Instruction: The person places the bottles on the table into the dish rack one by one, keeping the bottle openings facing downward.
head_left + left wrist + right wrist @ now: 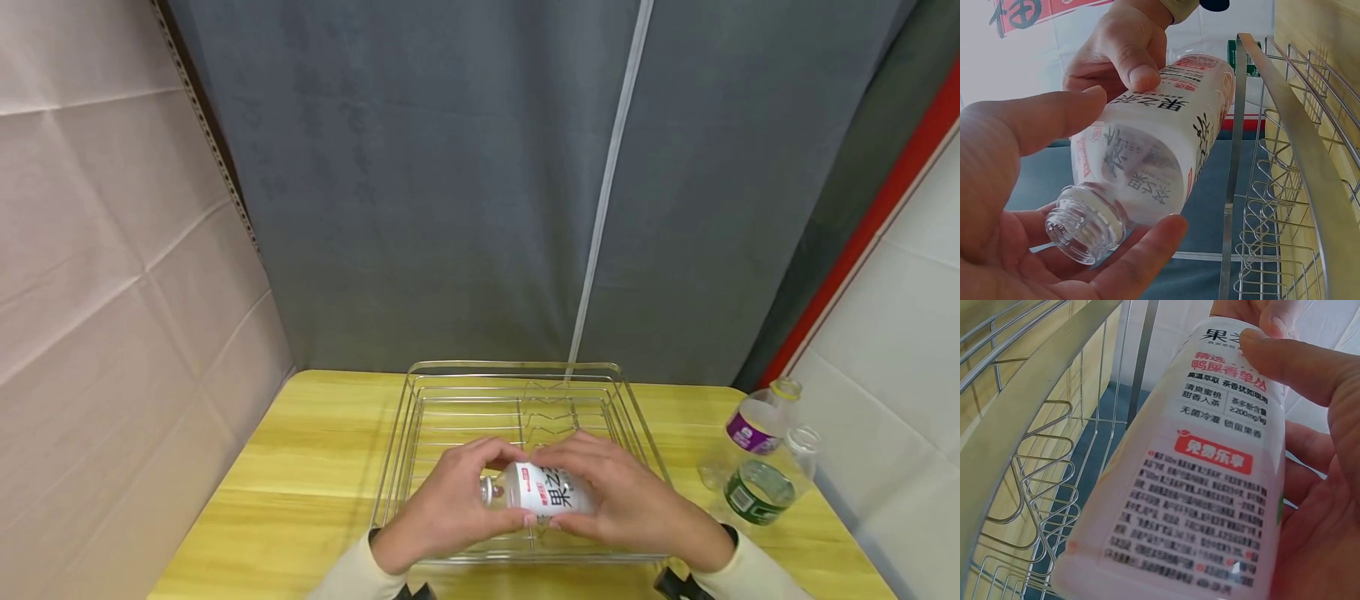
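A wood-grained table (315, 467) is carrying a wire rack (513, 364), plus a purple-labelled bottle (752, 434) and a green-labelled bottle (759, 493) that are standing by the table's right edge. Over the rack, the left hand (450, 502) and right hand (618, 492) are both gripping a white-labelled bottle (542, 489) sideways, its uncapped neck (1082, 222) pointing leftward.

Your left hand (997, 194) holds a clear plastic bottle (1160, 125) near its neck, thumb above and fingers beneath. The threaded mouth (1079, 228) is open and points toward the lower left; the white label (1147, 106) carries black and red characters. Your right hand (1119, 47) grips the bottle farther back, thumb on the label. Beside it runs a metal wire rack (1302, 150), and behind stands another clear bottle with a green label (1200, 49), partly hidden.
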Demonstrator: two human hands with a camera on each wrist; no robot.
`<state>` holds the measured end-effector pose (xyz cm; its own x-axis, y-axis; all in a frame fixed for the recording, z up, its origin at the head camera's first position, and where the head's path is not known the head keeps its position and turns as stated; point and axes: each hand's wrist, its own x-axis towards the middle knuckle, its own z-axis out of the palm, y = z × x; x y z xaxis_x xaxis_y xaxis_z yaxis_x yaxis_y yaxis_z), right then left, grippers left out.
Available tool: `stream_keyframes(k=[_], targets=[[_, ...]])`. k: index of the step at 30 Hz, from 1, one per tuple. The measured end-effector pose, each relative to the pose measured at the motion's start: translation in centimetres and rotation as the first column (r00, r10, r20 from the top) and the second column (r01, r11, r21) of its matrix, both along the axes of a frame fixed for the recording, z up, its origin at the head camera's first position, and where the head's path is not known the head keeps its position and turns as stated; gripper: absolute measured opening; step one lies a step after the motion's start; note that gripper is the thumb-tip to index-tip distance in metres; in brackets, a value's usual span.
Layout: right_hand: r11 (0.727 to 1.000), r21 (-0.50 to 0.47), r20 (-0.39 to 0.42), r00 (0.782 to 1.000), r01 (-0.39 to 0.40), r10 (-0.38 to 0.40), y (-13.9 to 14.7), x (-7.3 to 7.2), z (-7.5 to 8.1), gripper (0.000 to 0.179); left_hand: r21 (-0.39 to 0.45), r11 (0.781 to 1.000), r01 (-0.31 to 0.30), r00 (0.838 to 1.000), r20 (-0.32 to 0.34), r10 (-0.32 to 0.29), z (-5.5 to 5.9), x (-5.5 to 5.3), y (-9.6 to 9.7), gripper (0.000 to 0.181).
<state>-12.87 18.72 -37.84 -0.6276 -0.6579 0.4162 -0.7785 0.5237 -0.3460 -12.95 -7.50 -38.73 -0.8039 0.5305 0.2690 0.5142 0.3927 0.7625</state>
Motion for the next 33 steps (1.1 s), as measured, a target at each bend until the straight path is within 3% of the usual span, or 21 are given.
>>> stream_keyframes(k=[14,24,28,33], targets=[[1.000,-0.011,-0.060,0.998,0.006,-0.006,0.0,0.0,0.0,0.051,0.014,0.999,-0.042,0.999,0.019,0.042,-0.2,-0.1,-0.3,0.046],[0.982,-0.187,-0.070,0.998,-0.004,-0.009,0.6,0.0,0.6,0.053,0.009,0.993,-0.117,0.992,0.058,0.116,-0.4,-0.4,-0.8,0.043],[0.968,-0.247,-0.049,0.997,0.041,-0.054,1.0,0.0,0.9,0.052,0.011,0.987,-0.160,0.985,0.063,0.159,-0.4,-0.6,-1.2,0.042],[0.943,-0.284,-0.073,0.976,0.175,-0.203,1.7,0.0,0.8,0.053,0.063,0.979,-0.192,0.977,0.103,0.185,-0.4,-0.9,-1.8,0.042]])
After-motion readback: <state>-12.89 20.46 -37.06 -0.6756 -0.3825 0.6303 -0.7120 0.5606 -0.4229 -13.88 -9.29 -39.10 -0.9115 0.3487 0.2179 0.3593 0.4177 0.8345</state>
